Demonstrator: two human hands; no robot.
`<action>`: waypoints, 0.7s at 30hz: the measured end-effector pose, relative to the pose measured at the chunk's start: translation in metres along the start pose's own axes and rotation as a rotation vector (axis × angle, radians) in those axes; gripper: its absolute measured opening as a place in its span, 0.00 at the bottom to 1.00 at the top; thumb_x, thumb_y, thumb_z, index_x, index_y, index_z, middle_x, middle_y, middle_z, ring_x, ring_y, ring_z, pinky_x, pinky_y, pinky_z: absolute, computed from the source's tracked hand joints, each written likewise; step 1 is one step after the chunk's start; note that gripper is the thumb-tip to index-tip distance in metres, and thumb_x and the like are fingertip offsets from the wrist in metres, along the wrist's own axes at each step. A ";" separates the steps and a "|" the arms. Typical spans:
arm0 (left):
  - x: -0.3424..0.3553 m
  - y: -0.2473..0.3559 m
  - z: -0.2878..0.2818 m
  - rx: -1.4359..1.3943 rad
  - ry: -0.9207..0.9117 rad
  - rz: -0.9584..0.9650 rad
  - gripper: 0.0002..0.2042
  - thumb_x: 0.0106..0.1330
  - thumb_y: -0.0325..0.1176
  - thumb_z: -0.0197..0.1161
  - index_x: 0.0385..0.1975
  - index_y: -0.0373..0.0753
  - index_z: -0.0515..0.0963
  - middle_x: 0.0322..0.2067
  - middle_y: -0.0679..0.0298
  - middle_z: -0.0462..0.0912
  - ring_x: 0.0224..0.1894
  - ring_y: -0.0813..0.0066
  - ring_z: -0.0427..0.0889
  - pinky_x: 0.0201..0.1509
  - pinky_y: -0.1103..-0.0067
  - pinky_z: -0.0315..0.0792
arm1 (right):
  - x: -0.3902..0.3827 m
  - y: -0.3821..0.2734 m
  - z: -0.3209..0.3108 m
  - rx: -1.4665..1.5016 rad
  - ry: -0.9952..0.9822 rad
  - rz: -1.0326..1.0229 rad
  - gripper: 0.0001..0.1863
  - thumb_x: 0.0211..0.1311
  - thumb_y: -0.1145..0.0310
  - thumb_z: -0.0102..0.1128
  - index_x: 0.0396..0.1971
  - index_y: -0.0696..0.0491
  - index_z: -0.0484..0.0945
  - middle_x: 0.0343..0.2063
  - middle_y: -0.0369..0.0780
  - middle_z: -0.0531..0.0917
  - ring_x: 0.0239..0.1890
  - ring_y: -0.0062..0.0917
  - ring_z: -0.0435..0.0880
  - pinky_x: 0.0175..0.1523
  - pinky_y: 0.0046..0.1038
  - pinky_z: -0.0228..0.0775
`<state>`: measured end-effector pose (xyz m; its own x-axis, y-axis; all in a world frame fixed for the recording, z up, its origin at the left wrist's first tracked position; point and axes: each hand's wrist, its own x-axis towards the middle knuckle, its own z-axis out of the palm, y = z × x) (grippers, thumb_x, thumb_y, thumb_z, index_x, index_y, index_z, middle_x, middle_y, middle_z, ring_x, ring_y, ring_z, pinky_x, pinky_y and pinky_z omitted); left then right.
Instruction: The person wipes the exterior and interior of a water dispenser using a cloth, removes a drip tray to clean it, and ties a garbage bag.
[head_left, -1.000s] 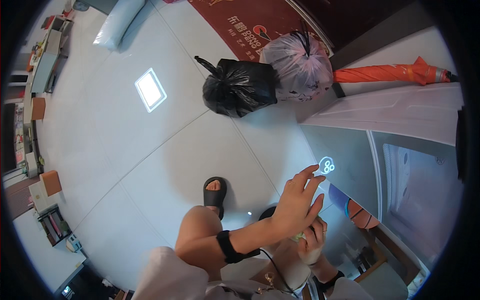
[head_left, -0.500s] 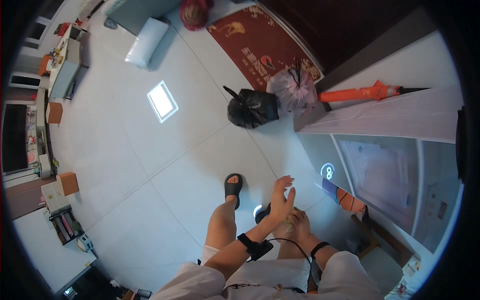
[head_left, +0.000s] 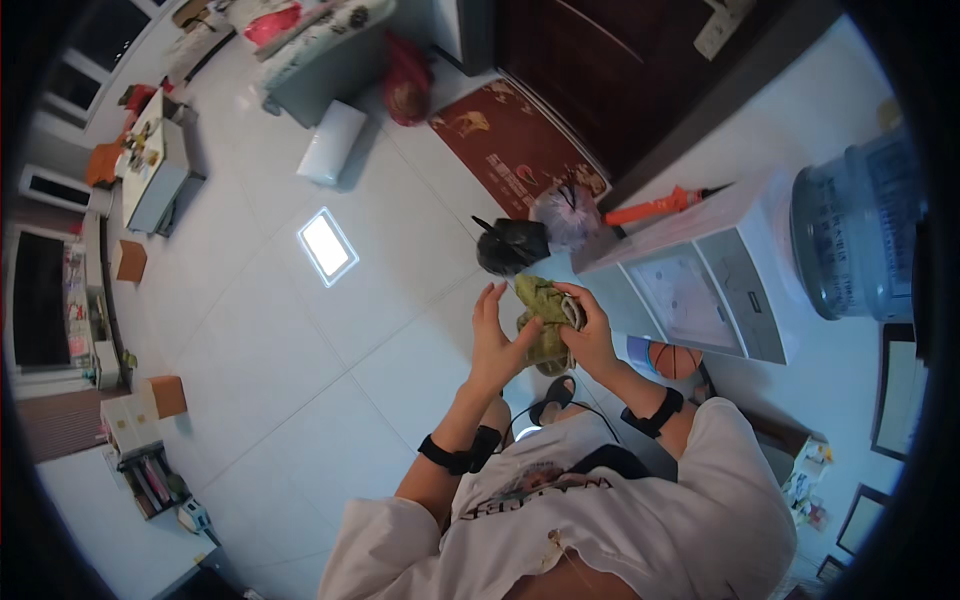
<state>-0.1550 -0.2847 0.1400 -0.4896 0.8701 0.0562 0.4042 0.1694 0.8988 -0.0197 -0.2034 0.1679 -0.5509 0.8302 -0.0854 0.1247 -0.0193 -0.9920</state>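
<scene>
In front of my body I hold up a crumpled olive-green thing (head_left: 543,300), soft-looking, with a pale rolled edge on its right side. My right hand (head_left: 592,338) grips it along that edge, fingers bent over the top. On the other side my left hand (head_left: 500,340) has its fingers spread apart, and its thumb tip reaches the green surface. What exactly the green thing is cannot be made out. Both wrists wear black straps, and a thin black cable hangs between my arms.
A black bag (head_left: 512,245) and a translucent bag (head_left: 567,215) stand on the floor ahead, by a red doormat (head_left: 500,130). To the right is a white cabinet (head_left: 690,290) with a blue water jug (head_left: 850,235). A basketball (head_left: 675,360) lies beside it.
Both hands have risen from low by my leg, and my right hand has lifted the green thing up. I have straightened from a bent posture, so more of the room shows.
</scene>
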 end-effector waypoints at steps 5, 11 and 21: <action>0.025 0.040 -0.098 -0.715 -0.213 -0.287 0.37 0.53 0.41 0.69 0.59 0.36 0.55 0.46 0.51 0.73 0.46 0.65 0.76 0.47 0.74 0.73 | 0.023 -0.072 0.060 -0.025 -0.170 -0.152 0.27 0.44 0.82 0.54 0.50 0.57 0.67 0.49 0.41 0.72 0.53 0.27 0.70 0.59 0.26 0.59; 0.037 0.050 -0.156 -0.595 -0.083 -0.072 0.34 0.49 0.38 0.70 0.55 0.35 0.61 0.46 0.53 0.74 0.49 0.66 0.73 0.54 0.75 0.66 | 0.051 -0.105 0.095 -0.146 -0.307 -0.348 0.23 0.51 0.78 0.55 0.50 0.60 0.68 0.51 0.43 0.72 0.54 0.27 0.70 0.59 0.28 0.59; 0.098 0.031 -0.200 -0.369 0.229 -0.133 0.31 0.46 0.35 0.70 0.52 0.36 0.65 0.44 0.53 0.75 0.48 0.63 0.75 0.53 0.74 0.67 | 0.150 -0.106 0.129 0.131 -0.501 -0.116 0.19 0.56 0.79 0.55 0.49 0.62 0.69 0.44 0.40 0.75 0.45 0.22 0.74 0.53 0.23 0.64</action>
<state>-0.3445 -0.2867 0.2603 -0.6935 0.7203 -0.0131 0.0443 0.0608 0.9972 -0.2219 -0.1480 0.2486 -0.8858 0.4634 0.0232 -0.0468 -0.0396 -0.9981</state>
